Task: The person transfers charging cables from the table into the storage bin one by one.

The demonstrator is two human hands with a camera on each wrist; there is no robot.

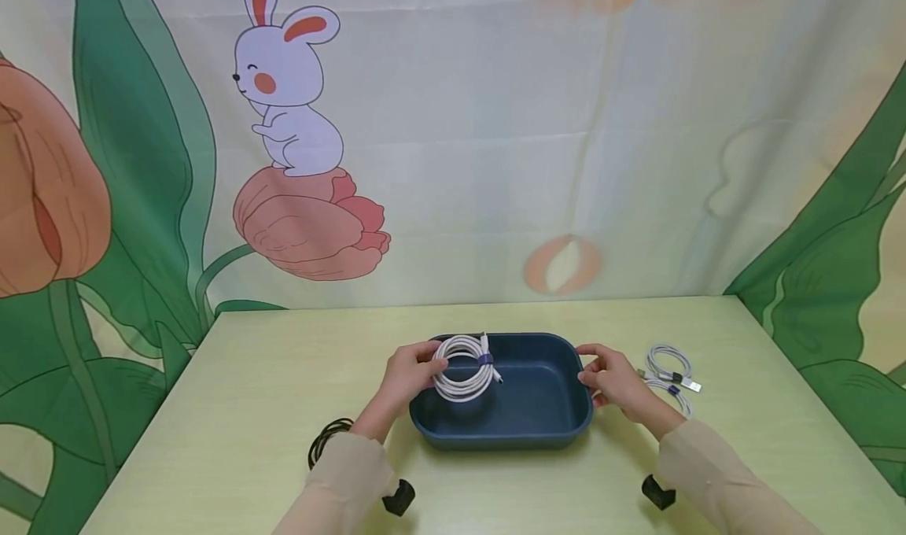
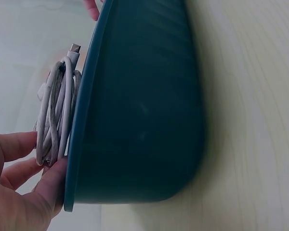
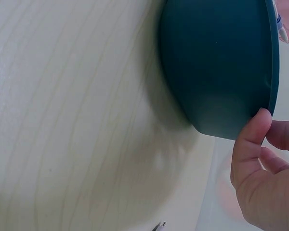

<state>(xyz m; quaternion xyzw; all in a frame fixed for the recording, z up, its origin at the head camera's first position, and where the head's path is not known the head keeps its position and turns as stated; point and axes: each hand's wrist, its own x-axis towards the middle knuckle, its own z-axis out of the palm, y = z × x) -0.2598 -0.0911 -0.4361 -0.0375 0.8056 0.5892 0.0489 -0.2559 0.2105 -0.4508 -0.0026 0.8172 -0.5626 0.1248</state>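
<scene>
A dark blue rectangular basin (image 1: pixel 524 443) with rounded corners stands on the table. My left hand (image 1: pixel 412 375) pinches a coiled white charging cable (image 1: pixel 458 395), bound with a purple tie, over the left end of the basin. In the left wrist view the coil (image 2: pixel 55 115) stands just above the rim, beside the thumb and fingers. At the other end, my right hand (image 1: pixel 617 379) grips the basin's rim; in the right wrist view the thumb lies against the outer wall (image 3: pixel 216 72) and fingers reach over the edge.
Right of the basin lie two more coiled white cables, one (image 1: pixel 668 354) with a black tie and one (image 1: pixel 678 397) with a purple tie. A black cable coil (image 1: pixel 327 440) is partly covered by the left forearm. A printed curtain (image 1: pixel 460 126) hangs behind the table (image 1: pixel 283 362).
</scene>
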